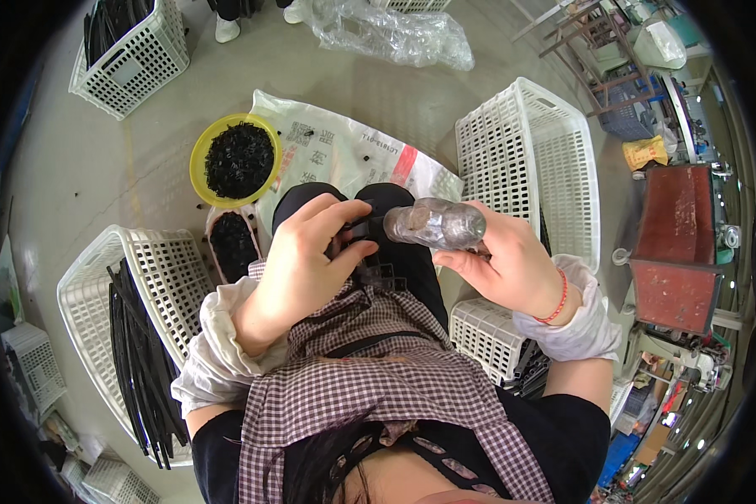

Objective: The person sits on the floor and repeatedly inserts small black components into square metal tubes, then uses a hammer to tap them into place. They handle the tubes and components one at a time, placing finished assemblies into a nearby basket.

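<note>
My right hand (511, 262) is closed around a hammer; its worn metal head (435, 223) lies above my lap and its handle is mostly hidden. Left of the hammer head, my left hand (304, 259) pinches a small black piece (363, 228) between thumb and fingers. The piece is dark against my black trousers, so its exact shape is hard to make out. A checked apron (378, 395) covers my lap. Beyond my left knee stands a yellow bowl (197, 181) full of small black plastic pieces (239, 160). A smaller open container of black pieces (233, 239) sits nearer me.
White plastic crates stand at my left (84, 277) and right (592, 185); the left one holds long black strips (134, 370). A smaller white crate (483, 332) is by my right elbow. A printed white sack (344, 155) lies on the floor, with clear plastic film (395, 38) farther off.
</note>
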Available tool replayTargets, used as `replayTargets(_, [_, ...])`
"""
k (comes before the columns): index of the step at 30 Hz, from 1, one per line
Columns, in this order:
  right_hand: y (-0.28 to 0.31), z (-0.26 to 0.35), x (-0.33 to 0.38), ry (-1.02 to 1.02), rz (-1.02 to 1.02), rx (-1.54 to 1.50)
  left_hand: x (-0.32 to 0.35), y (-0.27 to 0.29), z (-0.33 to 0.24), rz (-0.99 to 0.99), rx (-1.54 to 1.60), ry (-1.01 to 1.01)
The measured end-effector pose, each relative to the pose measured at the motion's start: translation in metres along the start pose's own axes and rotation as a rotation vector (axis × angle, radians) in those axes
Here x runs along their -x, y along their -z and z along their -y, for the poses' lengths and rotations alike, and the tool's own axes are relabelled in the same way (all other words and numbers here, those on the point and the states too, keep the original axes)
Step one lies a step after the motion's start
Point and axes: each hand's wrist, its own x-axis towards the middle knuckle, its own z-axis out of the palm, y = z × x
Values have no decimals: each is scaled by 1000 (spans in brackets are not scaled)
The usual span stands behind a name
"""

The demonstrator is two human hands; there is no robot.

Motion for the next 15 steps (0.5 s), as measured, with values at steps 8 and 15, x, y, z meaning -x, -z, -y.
replayTargets(8, [28, 32, 9, 140, -339, -347, 29, 15, 26, -23, 337, 346])
replayTargets(15, [10, 12, -31, 26, 225, 224, 31, 15, 22, -17, 378, 457])
